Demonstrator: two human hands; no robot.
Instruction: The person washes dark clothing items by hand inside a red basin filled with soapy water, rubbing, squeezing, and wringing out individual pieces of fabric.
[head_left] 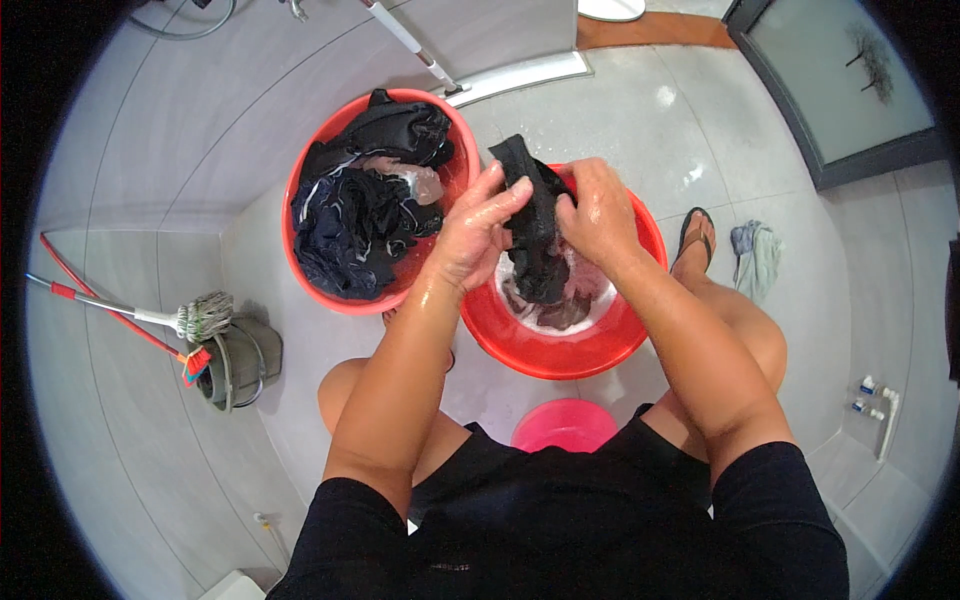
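Note:
A wet black cloth garment (535, 225) hangs between my hands over a red basin (487, 345). My left hand (472, 228) has it at its left edge, with thumb and fingertips against the fabric; the fingers behind are partly hidden. On the other side, my right hand (600, 212) is closed on the garment, knuckles up. Its lower end dangles to the foamy water (590, 300) in the basin, where a dark piece of fabric (563, 314) lies partly under suds. Both hands and forearms look wet.
A second red basin (457, 140) with dark wet clothes (360, 215) stands at the left. Near my knees sits a pink basin (565, 424). A mop (205, 315), a red brush (195, 362) and a grey bucket (245, 365) are by the left wall. A pale cloth (757, 255) lies right.

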